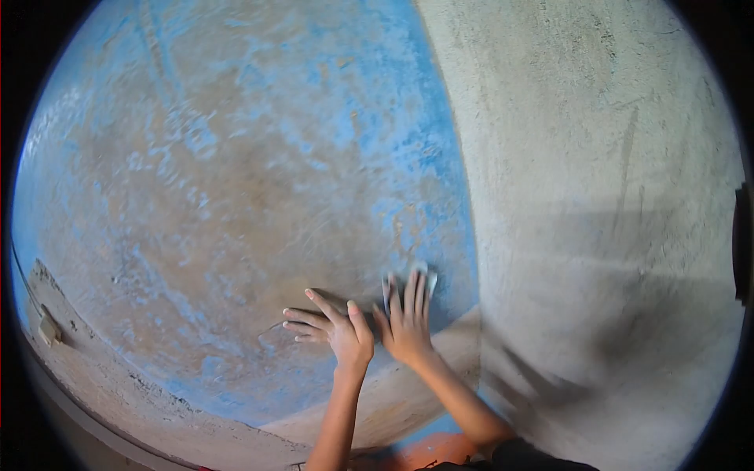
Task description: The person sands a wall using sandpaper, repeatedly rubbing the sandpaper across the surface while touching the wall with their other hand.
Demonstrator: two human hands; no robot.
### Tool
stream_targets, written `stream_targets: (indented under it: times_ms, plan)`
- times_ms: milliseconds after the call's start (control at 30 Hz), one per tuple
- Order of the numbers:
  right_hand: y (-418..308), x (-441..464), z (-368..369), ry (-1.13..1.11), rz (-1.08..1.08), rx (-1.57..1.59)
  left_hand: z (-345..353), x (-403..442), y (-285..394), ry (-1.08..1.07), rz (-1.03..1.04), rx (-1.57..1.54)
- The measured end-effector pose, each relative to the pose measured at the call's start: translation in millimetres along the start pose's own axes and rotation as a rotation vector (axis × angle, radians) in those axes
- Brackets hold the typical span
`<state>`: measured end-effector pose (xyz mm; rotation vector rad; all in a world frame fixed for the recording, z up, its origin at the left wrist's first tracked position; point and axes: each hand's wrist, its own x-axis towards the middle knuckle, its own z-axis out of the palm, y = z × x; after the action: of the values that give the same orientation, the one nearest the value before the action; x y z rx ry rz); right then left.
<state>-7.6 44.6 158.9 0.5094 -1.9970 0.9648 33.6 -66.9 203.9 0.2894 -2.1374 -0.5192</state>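
Two-Hand Work on a Blue-Patched Wall: Surface Part-Stripped

The wall [259, 212] carries broad grey-brown areas mixed with blue patches [424, 153]. The right hand [408, 337] is at the lower right of this surface, near the corner with the pale wall [565, 149]. Its fingers extend upward over a small pale sheet [432, 284], which lies against the wall; its edges show beside and above the fingertips. The fingers are nearly straight. Whether they pinch the sheet or only press it flat cannot be told.

The left hand [350, 339] is just beside the right hand, fingers spread wide and pointing up and to the left. No object is visible in it. Contact between its fingertips and the wall cannot be confirmed.

Progress, by judgement: partial. The middle of the wall appears largely worn to grey-brown. Blue remains most densely at the upper right, along the corner edge, with scattered flecks at the left and lower left. If the blue is the layer being removed, those areas are left.

A small pale box [49, 330] with a thin cable [25, 281] is at the far lower left, well apart from both hands.
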Motion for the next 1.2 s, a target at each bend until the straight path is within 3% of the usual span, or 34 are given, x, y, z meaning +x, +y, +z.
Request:
stream_targets:
  times_ms: [100, 267, 367, 433, 533, 633, 733, 867, 1000, 1200]
  plan:
    - [18, -10, -7, -0.136, 0.02, -0.044, 20, -9, 20, 0.007, -0.017, -0.085]
    - [37, 111, -67, 0.013, -0.077, -0.026, 63, -33, 3, 0.012, 0.046, 0.12]
    - [64, 61, -48, -0.027, -0.137, -0.049, 73, -34, 0, 0.101, 0.069, 0.167]
    - [81, -2, -30, -0.166, -0.053, -0.014, 74, -31, 3, 0.131, 0.078, 0.164]
    - [83, 18, -39, -0.14, -0.08, -0.055, 74, -32, 2, 0.145, 0.078, 0.164]
    - [62, 104, -75, 0.002, -0.134, -0.038, 72, -34, 4, 0.133, 0.066, 0.16]
    - [63, 106, -68, 0.069, -0.082, 0.06, 71, -36, 1, 0.137, 0.06, 0.148]
    - [75, 58, -44, 0.006, -0.03, -0.043, 69, -37, 0, 0.137, 0.071, 0.115]
    - [60, 113, -73, 0.045, -0.052, -0.031, 67, -38, 0, 0.108, 0.047, 0.095]
    - [69, 89, -63, 0.021, -0.058, -0.076, 68, -40, -2, 0.118, 0.038, 0.099]
